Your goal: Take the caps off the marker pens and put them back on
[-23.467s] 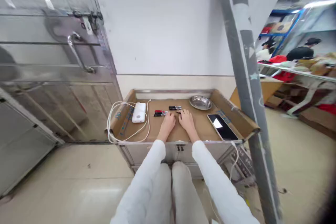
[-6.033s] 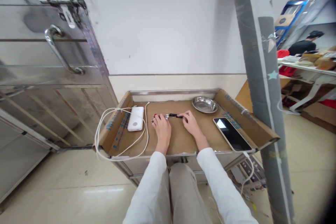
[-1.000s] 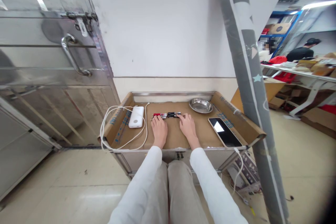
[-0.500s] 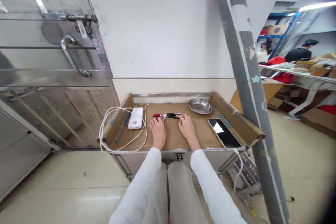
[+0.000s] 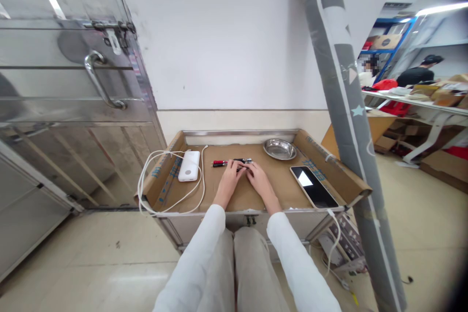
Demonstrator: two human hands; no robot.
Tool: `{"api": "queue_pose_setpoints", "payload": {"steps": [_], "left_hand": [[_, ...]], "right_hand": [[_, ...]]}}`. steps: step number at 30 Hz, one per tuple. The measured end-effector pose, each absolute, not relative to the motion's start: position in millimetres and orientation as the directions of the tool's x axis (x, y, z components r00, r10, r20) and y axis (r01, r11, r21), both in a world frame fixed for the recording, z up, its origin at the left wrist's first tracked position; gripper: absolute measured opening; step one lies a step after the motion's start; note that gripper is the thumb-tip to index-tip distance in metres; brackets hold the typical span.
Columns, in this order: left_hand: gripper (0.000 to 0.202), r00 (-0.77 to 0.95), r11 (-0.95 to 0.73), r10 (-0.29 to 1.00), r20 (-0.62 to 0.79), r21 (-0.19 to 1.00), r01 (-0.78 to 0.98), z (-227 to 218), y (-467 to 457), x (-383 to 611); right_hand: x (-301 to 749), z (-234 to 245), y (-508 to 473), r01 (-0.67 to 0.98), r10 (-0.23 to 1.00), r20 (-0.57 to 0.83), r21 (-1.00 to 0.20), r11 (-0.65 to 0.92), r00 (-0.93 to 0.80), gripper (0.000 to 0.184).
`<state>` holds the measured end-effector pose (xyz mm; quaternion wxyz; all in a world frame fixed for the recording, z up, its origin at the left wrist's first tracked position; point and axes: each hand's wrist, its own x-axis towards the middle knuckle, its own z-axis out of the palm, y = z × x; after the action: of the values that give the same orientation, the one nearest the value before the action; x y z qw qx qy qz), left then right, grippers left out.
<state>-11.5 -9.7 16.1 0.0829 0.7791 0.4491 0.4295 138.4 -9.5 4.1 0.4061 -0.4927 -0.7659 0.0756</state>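
Observation:
On the cardboard-lined top of a small cart (image 5: 204, 190), my left hand (image 5: 229, 179) and my right hand (image 5: 258, 179) meet at the fingertips. Both are closed on a thin dark pen-like piece (image 5: 244, 167), mostly covered by the fingers. Just left of my left hand lies a red pen-like stick (image 5: 219, 162), with a dark one against its near side. Behind the fingertips, a black pen-like stick with a silver end (image 5: 243, 160) lies crosswise, partly hidden.
A white power bank (image 5: 189, 165) with a looped white cable (image 5: 203, 180) lies at the left. On the right are a steel dish (image 5: 280, 149) and a phone (image 5: 314, 187). A wrapped roll (image 5: 347, 83) leans against the wall. People sit at a far table.
My left hand has moved right to meet my right hand, uncovering the dark stick beside the red one. The fingers of both hands have closed on a thin dark piece.

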Motion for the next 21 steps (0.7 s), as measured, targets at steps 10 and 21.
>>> {"api": "queue_pose_setpoints", "payload": {"steps": [10, 21], "left_hand": [[0.019, 0.164, -0.614, 0.751, 0.639, 0.586, 0.529, 19.2, -12.3, -12.1], [0.022, -0.004, -0.623, 0.707, 0.707, 0.627, 0.468, 22.0, -12.8, -15.8]], "right_hand": [[140.9, -0.6, -3.2, 0.669, 0.814, 0.556, -0.542, 0.509, -0.169, 0.030], [141.5, -6.2, -2.1, 0.627, 0.833, 0.548, -0.622, 0.470, -0.080, 0.028]]}}
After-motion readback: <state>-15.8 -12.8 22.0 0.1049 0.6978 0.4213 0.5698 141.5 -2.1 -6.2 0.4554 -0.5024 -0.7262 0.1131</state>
